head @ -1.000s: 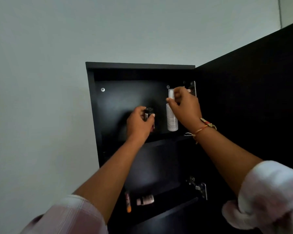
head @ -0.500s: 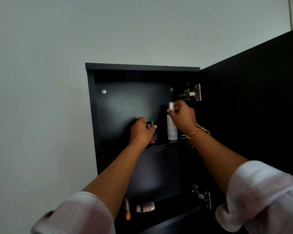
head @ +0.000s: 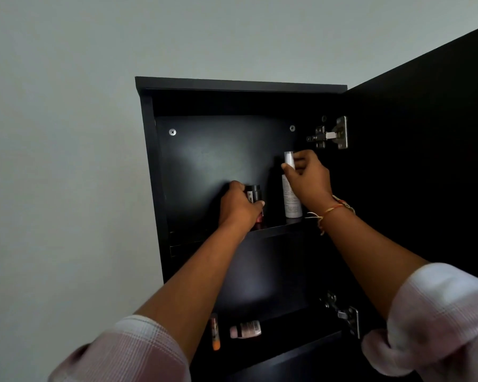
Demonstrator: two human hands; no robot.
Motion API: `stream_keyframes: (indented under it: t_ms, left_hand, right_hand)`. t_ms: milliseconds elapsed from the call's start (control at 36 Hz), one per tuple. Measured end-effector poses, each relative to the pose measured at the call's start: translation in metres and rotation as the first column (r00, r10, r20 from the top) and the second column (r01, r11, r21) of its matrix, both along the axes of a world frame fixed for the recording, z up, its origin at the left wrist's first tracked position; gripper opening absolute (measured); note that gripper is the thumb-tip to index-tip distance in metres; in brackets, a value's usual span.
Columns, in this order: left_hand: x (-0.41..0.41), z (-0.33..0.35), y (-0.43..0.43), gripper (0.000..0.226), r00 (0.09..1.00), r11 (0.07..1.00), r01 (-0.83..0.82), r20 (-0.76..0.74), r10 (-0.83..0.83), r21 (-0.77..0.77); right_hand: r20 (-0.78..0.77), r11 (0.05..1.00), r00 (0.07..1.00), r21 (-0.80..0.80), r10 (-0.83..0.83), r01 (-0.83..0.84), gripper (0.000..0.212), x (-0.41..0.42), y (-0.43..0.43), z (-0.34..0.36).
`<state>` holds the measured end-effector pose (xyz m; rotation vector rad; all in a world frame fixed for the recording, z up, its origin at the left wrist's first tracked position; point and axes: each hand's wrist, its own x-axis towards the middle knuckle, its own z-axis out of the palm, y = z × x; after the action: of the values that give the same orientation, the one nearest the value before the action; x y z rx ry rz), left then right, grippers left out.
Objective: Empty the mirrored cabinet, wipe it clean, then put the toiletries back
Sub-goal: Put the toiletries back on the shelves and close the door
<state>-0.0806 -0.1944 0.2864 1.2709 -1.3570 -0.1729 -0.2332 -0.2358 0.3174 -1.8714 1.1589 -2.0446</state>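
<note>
The black cabinet (head: 149,166) hangs on a pale wall (head: 66,133), its door (head: 425,161) swung open to the right. On the upper shelf (head: 276,230) the left hand (head: 238,206) is wrapped around a small dark bottle (head: 253,194). Just beside it, the right hand (head: 308,180) pinches the cap of a tall white spray bottle (head: 291,199) that stands upright on the shelf. On a lower shelf lie an orange-tipped tube (head: 214,333) and a small pinkish bottle (head: 246,329) on its side. Two metal hinges (head: 333,133) show at the door's edge.
</note>
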Motion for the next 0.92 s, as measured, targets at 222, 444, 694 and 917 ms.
stream_keyframes:
  t_ms: [222,444,694,917]
  left_hand:
    - [-0.002,0.000,0.006,0.055,0.999,1.000,-0.028,0.046,0.029,-0.013]
    - [-0.010,-0.007,0.022,0.055,0.948,0.963,-0.169,0.232,0.218,-0.212]
    - [-0.028,-0.037,0.064,0.037,0.833,0.839,-0.129,0.401,0.381,-0.528]
    - [-0.040,-0.106,0.106,0.017,0.919,0.924,0.142,0.395,0.011,-0.356]
  right_hand:
    - [-0.090,0.997,0.993,0.016,-0.076,0.077,0.057,-0.001,0.006,-0.006]
    - [-0.204,0.964,0.944,-0.116,-0.258,0.239,0.058,-0.002,0.033,-0.015]
    - [-0.243,0.953,0.928,-0.174,-0.284,0.246,0.052,-0.006,0.071,-0.041]
    - [-0.151,0.985,0.978,-0.119,-0.144,0.127,0.030,-0.013,0.131,-0.106]
